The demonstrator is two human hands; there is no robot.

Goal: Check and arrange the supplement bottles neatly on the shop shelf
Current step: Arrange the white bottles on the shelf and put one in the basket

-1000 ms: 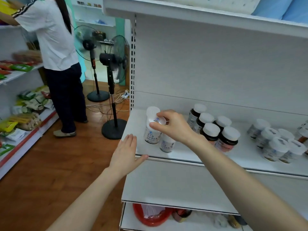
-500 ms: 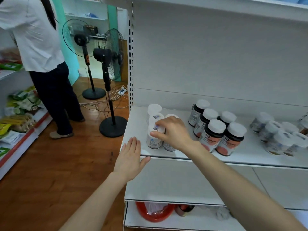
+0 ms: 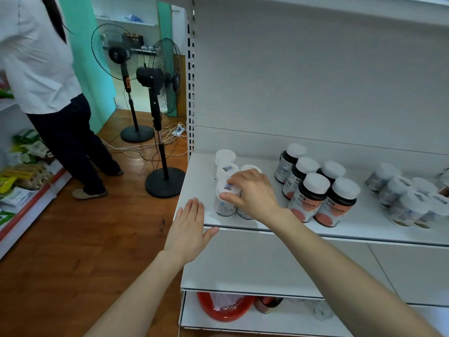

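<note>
my right hand (image 3: 252, 193) curls over the front white bottle (image 3: 225, 203), thumb on its side, at the left end of the shelf (image 3: 303, 233). my left hand (image 3: 189, 227) lies flat and wide on the shelf edge. i judge the white group nearly lined up, and the dark bottles (image 3: 309, 195) already stand in tidy rows. the far-right bottles (image 3: 408, 203) are blurred and cut off, probably unchecked. my hand hides most of a second front bottle (image 3: 244, 213).

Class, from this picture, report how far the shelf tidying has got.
Done: dark bottles stand in neat rows. In hand: the right hand grips a front white bottle; the left hand lies flat at the shelf edge. Left: the blurred right-side jars look uneven.
</note>
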